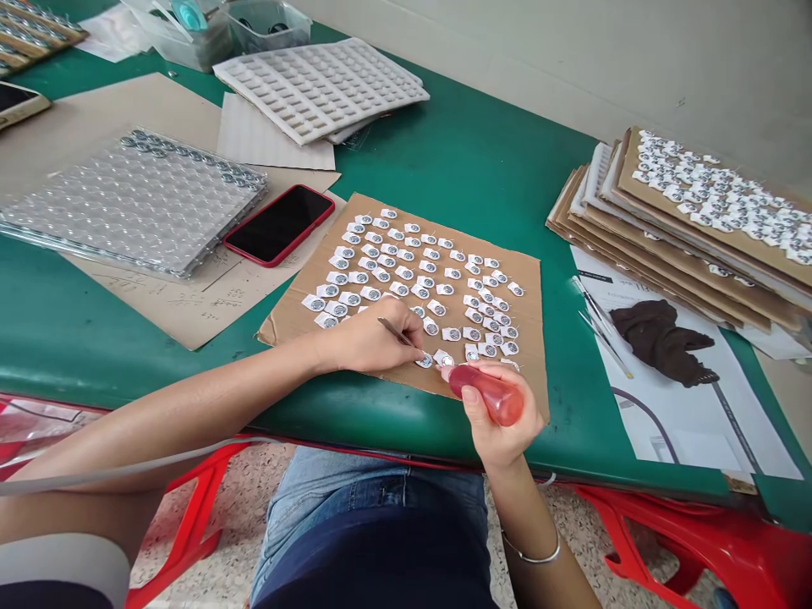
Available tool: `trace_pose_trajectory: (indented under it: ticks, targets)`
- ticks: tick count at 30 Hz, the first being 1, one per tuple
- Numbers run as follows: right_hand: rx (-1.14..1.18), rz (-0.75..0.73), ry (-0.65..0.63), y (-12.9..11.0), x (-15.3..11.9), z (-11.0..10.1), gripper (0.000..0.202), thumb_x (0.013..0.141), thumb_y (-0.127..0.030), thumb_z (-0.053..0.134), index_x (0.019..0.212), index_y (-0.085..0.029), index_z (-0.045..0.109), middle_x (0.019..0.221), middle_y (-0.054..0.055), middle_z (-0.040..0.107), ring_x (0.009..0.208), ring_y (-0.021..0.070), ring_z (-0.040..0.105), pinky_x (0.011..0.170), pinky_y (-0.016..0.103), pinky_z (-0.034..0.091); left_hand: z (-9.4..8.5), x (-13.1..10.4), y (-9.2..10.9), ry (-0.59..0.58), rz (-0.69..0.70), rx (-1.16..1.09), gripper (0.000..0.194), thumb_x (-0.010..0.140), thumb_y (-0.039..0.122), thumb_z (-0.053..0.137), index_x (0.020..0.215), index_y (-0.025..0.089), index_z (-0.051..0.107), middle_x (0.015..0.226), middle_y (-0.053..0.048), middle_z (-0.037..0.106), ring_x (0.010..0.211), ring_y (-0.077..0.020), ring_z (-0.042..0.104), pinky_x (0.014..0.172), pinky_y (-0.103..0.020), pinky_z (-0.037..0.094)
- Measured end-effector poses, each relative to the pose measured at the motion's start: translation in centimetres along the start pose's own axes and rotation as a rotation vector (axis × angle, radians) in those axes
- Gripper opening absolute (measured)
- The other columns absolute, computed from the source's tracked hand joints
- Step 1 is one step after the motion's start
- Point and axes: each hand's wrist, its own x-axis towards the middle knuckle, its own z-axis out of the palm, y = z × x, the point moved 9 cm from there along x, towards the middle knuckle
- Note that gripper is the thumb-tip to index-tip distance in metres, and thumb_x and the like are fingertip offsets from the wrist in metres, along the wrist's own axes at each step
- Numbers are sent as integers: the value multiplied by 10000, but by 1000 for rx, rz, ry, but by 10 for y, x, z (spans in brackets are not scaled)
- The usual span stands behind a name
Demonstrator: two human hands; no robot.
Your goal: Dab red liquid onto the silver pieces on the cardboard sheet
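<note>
A brown cardboard sheet point(381, 385) lies before me, covered with rows of small white tags bearing round dark-patterned pieces. My left hand point(386, 334) rests over its near part, fingers closed round thin metal tweezers point(394, 331) whose tip is by a round piece point(425, 361) near the front edge. My right hand point(504, 423) is wrapped round a red squeeze bottle point(495, 395), tilted with its nozzle pointing left at a white tag point(444, 359) beside the tweezers. Whether the nozzle touches the tag, I cannot tell.
Left of the sheet lie a red-rimmed phone point(280, 225) and a clear tray point(133, 203). Behind are a white foam tray point(323, 85) and plastic tubs point(270, 25). At right, stacked cardboard point(653, 245) stands behind a dark cloth point(663, 338) and more tweezers point(602, 326).
</note>
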Motion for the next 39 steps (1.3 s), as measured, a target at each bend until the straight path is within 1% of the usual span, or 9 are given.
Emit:
trace_pose_trajectory:
  ticks: [10,18,26,31,39]
  targets:
    - [-45,-20,-5,-3,3,0,272,715,-247,719,944,-169,596,862,77,688,793,212,674,704,397,579,0,0,0,-2,-9,-2,95,722,165,613,691,131,696,627,-2,662,557,-85,560,493,-174,392]
    - [-16,-21,-13,-4,3,0,274,700,-219,732,940,-157,614,865,81,690,794,211,675,714,385,571,1,1,0,-18,-11,16,109,730,192,610,713,136,703,630,-3,665,552,-88,556,493,-182,388]
    - [-45,-54,-28,-7,3,1,272,724,-250,712,954,-160,596,864,72,689,784,204,681,700,367,574,-1,1,2,-12,-12,-2,85,710,146,620,679,121,695,587,2,644,523,-74,535,486,-166,386]
    - [-46,-43,-36,-7,5,1,267,731,-263,706,953,-168,591,862,73,689,784,207,680,699,371,574,-1,1,3,-8,-6,-8,86,707,143,620,681,118,698,590,-3,647,521,-77,533,487,-170,387]
    - [-42,-3,-15,-4,9,0,193,750,-255,679,900,-167,594,830,69,687,768,201,671,711,379,566,-1,0,3,-11,-7,-13,89,708,149,617,677,114,692,581,-4,645,509,-79,523,477,-177,377]
